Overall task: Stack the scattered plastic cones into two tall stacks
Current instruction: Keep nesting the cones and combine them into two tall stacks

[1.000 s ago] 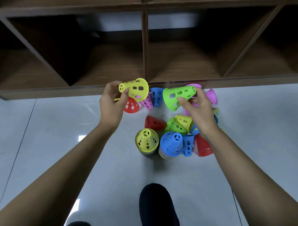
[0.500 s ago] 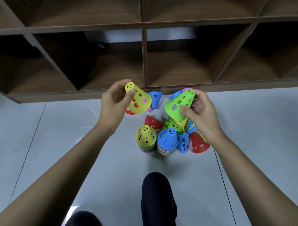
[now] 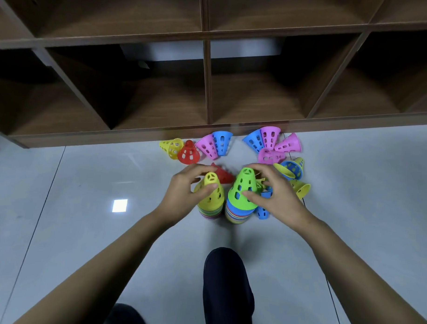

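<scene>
Two stacks stand close beside each other on the floor (image 3: 85, 205): left stack (image 3: 209, 214), right stack (image 3: 233, 217). Yellow cone (image 3: 212, 198) tops the left one and green cone (image 3: 241, 190) tops the right, both upright with tips up. Left hand (image 3: 182, 192) wraps the yellow cone from its left side, thumb across the near face, fingers curled over the far side by the tip. Right hand (image 3: 277, 196) grips the green cone mirrored: thumb on the near lower wall, fingers arched round behind the tip. Both forearms reach in from the lower corners. Cannot tell whether either cone is fully seated, because the hands cover part of the joins. Lower cones in both stacks show only as thin coloured rims. Red cone (image 3: 223, 175) lies on its side behind the hands, partly hidden. Blue cone (image 3: 262, 210) is tucked against the right stack, under the right palm. Further out, at the foot of the shelf (image 3: 210, 94): left cluster (image 3: 207, 146) of yellow, red, pink and blue; right cluster (image 3: 270, 139) of blue and pinks. Yellow and blue ones lie past the right hand, some nested, count unclear. Dark leg (image 3: 227, 283) at bottom centre, cut off by the frame edge.
</scene>
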